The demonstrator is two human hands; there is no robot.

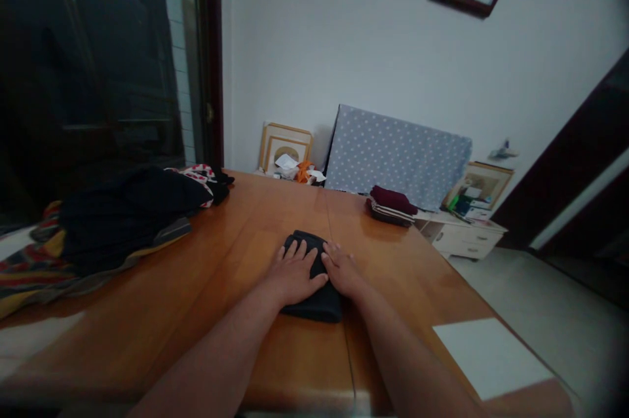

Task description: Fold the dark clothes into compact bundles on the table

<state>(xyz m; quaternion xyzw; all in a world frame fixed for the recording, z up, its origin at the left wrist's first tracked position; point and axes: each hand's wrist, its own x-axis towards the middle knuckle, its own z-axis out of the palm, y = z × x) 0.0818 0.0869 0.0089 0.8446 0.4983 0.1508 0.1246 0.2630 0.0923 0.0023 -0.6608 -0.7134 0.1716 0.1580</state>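
Note:
A dark folded garment (319, 306) lies flat on the wooden table (236, 352) in front of me. My left hand (296, 274) rests on its left part, palm down with the fingers spread. At its right edge lies my right hand (343, 268), fingers stretched out and partly on the cloth. Neither hand grips anything. Part of the garment is hidden under the hands, and its exact kind does not show.
Loose clothes (132, 215) are heaped at the table's left. A folded stack (392, 202), maroon on top, sits toward the far right edge. A white sheet (491, 356) lies near right. Beyond the table stand a dotted grey cloth cover (398, 149) and a white cabinet (466, 239).

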